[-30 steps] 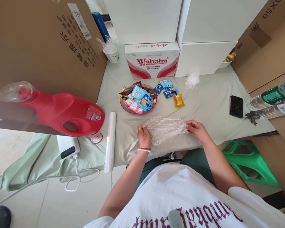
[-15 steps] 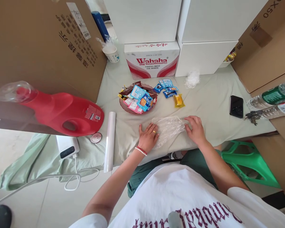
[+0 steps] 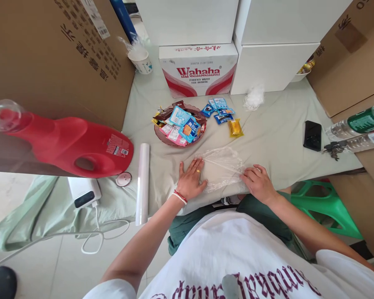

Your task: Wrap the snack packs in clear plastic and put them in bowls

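A thin clear plastic sheet [image 3: 223,168] with crinkled edges lies spread on the light green cloth, right in front of me. My left hand [image 3: 190,179] rests flat on its left edge, fingers stretched out and thumb apart. At the opposite edge, my right hand [image 3: 258,182] has its fingers bent together and pinches the film. Just beyond the sheet are a yellow-wrapped snack [image 3: 235,128] and several small blue snack packets [image 3: 222,111]. A reddish bowl [image 3: 162,138] heaped with wrapped snacks stands behind my left hand.
To the left are a white film roll [image 3: 142,185], a red jug [image 3: 90,145], a round lid [image 3: 124,179] and a white power bank [image 3: 84,192]. A Wahaba-style carton [image 3: 199,72] and crumpled clear plastic [image 3: 254,98] stand behind. A phone [image 3: 312,136] and bottles [image 3: 366,121] lie right.
The plastic sheet has been spread flatter and wider. My right hand has moved down along its edge, and my left hand has shifted slightly left with its fingers straighter.
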`<state>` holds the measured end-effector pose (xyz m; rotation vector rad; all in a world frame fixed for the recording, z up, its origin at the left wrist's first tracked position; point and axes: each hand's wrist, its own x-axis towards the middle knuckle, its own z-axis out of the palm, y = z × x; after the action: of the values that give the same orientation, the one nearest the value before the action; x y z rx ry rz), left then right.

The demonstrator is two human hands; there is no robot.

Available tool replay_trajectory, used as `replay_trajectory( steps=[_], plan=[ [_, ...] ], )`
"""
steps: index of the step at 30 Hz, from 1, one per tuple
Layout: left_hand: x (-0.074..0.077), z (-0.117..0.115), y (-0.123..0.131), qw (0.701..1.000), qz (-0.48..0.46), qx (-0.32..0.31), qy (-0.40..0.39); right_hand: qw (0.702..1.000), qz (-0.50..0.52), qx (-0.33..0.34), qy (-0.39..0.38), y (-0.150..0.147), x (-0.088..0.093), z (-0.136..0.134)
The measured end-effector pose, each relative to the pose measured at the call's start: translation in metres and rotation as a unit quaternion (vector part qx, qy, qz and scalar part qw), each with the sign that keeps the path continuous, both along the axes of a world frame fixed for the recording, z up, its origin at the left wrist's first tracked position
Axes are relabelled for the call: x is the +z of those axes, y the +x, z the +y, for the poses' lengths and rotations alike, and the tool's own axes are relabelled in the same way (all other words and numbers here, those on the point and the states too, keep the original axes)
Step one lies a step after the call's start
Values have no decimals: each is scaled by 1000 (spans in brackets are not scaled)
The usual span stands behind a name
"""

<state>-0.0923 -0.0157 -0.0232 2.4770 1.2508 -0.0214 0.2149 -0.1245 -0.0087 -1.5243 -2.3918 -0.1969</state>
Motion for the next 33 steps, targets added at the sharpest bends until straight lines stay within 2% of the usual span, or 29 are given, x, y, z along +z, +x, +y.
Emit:
replay_trajectory(
  steps=[2,5,7,9,12,15,17,19,22,26,28,30,31,33],
  plan=[
    [0,-1,1,1000,5,-5,0,1000,-3,-18,-16,5,-1,-20],
    [-1,-1,1,1000,7,-12,-2,995,21,-29,-90,12,-3,-45],
    [-2,0,-1,1000,7,-20,-5,986,71,-44,-143,17,-2,-52],
    [-3,1,-2,999,10,-32,-7,970,149,-106,-163,22,2,-47],
    [-5,2,-3,999,21,-43,-8,929,243,-235,-152,23,8,-12],
    [-4,4,-2,998,38,-48,-15,907,258,-293,-157,11,9,42],
    [-3,4,-1,997,48,-53,-21,907,237,-293,-187,-1,8,78],
    [-2,5,0,996,55,-59,-26,906,213,-262,-257,-12,7,109],
    [-3,5,-2,996,55,-63,-25,869,237,-210,-381,-19,9,145],
    [-4,5,-4,997,35,-69,-24,779,381,-200,-456,1,16,172],
    [-4,5,-5,997,28,-72,-31,749,421,-205,-468,17,18,176],
    [-3,5,-5,997,24,-71,-37,737,429,-215,-476,35,19,177],
    [-3,4,-5,997,22,-71,-38,740,421,-224,-474,44,19,177],
    [-2,4,-5,997,17,-70,-38,774,365,-250,-453,59,21,177]
  ],
)
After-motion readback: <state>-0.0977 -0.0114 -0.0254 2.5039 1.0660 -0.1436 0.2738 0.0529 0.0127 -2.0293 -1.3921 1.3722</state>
